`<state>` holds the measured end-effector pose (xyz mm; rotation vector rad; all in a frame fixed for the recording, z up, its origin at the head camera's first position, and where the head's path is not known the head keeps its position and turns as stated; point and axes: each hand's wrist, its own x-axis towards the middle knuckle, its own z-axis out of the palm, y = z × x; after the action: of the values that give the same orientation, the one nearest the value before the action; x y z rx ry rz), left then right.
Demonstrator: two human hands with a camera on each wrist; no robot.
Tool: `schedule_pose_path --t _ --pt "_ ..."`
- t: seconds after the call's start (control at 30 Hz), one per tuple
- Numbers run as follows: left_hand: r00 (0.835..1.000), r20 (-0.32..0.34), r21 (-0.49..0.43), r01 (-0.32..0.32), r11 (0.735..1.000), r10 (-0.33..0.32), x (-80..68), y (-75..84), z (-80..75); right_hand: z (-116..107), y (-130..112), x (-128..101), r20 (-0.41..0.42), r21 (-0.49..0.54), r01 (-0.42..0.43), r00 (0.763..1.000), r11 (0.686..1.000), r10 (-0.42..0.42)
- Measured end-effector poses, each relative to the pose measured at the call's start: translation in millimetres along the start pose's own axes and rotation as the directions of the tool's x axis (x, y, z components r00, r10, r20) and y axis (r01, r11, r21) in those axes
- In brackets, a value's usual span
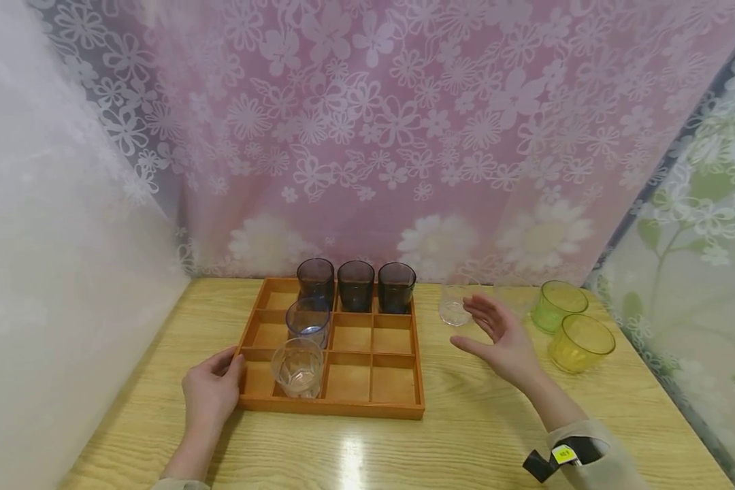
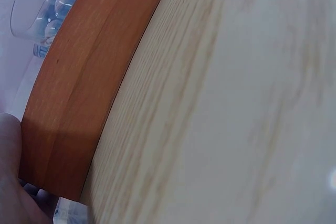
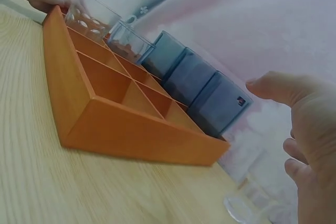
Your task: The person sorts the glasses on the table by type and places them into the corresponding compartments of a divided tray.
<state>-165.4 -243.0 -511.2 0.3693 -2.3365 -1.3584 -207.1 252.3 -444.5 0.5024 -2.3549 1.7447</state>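
The clear cup (image 1: 454, 307) stood on the wooden table (image 1: 478, 435), just right of the orange tray (image 1: 367, 407) and level with its back row — that was the thing our right hand (image 1: 503, 338) was nearest to. We had that hand raised just beside the cup, fingers straight and spread wide, thumb out, holding nothing; from the right wrist view the cup (image 3: 247, 205) sat low by our fingers (image 3: 296, 169), not touching them.

Our left hand (image 1: 211, 393) rested on the tray's near left corner, fingers laid along its outer wall — how firmly, we could not tell.

Inside the tray, three dark cups (image 1: 356, 284) filled the back row's second, third and fourth compartments. A bluish cup (image 1: 308, 320) stood in the middle row and another clear cup (image 1: 297, 367) in the front row, both second from the left.

Farther right on the table stood a green cup (image 1: 559, 305) and a yellow cup (image 1: 580, 342), near each other. Floral curtains (image 1: 404, 136) hung behind.
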Motion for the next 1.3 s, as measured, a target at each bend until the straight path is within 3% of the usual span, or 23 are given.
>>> schedule_pose_path --t 0.33,0.53,0.77,1.0,1.3 --pt "1.0 0.001 0.015 -0.017 1.0 0.017 -0.8 -0.6 -0.3 -30.6 -7.4 -17.4 -0.063 0.018 0.065 0.996 0.998 -0.063" --pt "1.0 0.006 0.025 -0.011 1.0 0.011 -2.2 -0.8 -0.4 -50.6 -17.8 -25.3 -0.11 -0.037 0.092 0.989 0.995 -0.096" --pt "1.0 0.007 0.014 -0.018 1.0 0.018 -1.6 1.1 -0.8 -80.9 -22.4 -34.1 -0.135 -0.167 0.017 0.99 0.986 -0.04" --pt "1.0 -0.002 0.035 -0.022 0.999 0.022 -0.9 0.0 -1.0 -112.5 -16.3 -39.2 -0.211 -0.307 -0.069 0.977 0.949 0.003" --pt "1.0 -0.004 0.022 -0.027 0.999 0.027 -0.7 1.8 -0.2 -149.6 9.9 -54.8 -0.303 -0.358 -0.184 0.95 0.915 0.072"
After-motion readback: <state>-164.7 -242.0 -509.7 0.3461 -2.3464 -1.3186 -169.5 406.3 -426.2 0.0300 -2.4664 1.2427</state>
